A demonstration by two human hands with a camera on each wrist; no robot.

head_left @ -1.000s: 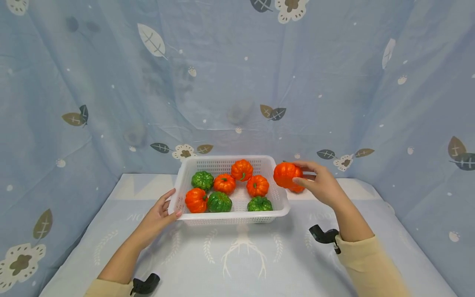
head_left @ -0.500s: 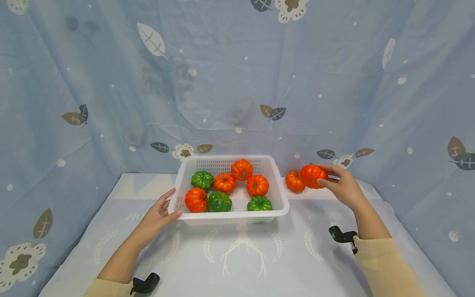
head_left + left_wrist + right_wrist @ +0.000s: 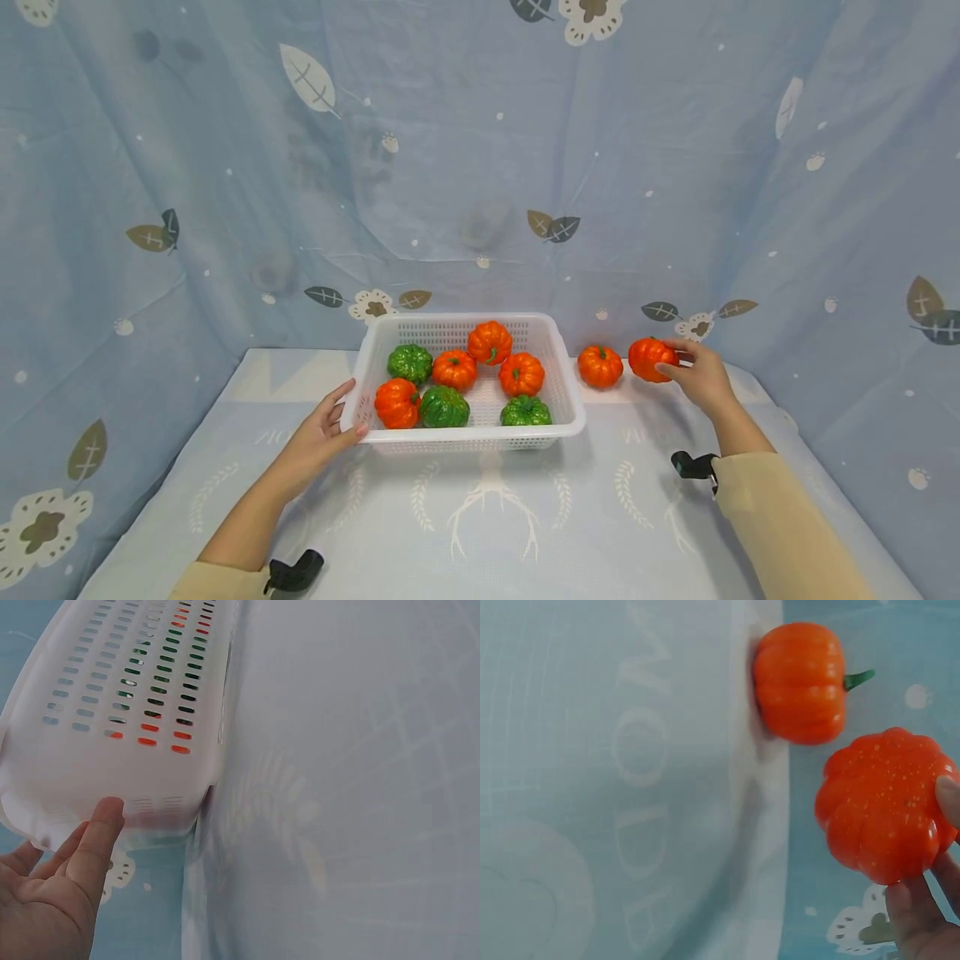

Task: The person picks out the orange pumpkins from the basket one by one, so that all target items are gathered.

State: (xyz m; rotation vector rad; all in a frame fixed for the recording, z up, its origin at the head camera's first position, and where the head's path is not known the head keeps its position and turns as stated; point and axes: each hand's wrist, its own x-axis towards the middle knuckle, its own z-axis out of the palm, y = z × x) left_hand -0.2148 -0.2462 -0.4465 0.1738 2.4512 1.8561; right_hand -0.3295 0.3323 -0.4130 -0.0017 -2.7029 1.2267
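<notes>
the head view looks forward and down across the bench [image 3: 480, 517]; from close up, the left wrist view faces the white plastic basket [image 3: 82, 766], the right one two orange pumpkins [image 3: 801, 684], all also in the head view.

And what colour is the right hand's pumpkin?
Orange-red pumpkin, pale speckles; best in the right wrist view.

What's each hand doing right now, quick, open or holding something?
Left hand: holding the white basket by its near left corner.
Right hand: holding one orange pumpkin between thumb and fingers.
</notes>
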